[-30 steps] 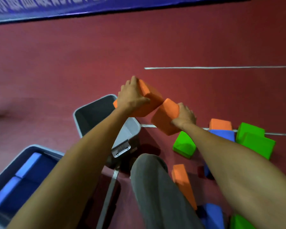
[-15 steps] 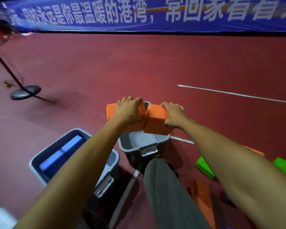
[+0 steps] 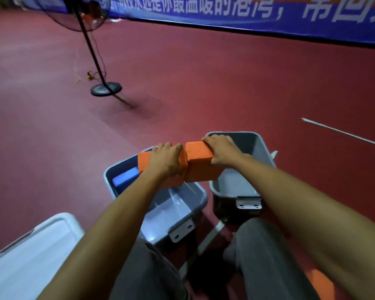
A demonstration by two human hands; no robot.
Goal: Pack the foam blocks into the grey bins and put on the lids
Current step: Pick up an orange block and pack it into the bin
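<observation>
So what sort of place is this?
Probably an indoor sports hall: red sports flooring with a painted white line, a blue banner along the far edge, and a pedestal fan.

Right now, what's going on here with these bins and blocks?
The person's left hand grips one orange block and the right hand a second orange block, held together above two open grey bins. The left bin holds a blue block; the right bin stands beside it. A pale lid lies at lower left, not on.
</observation>
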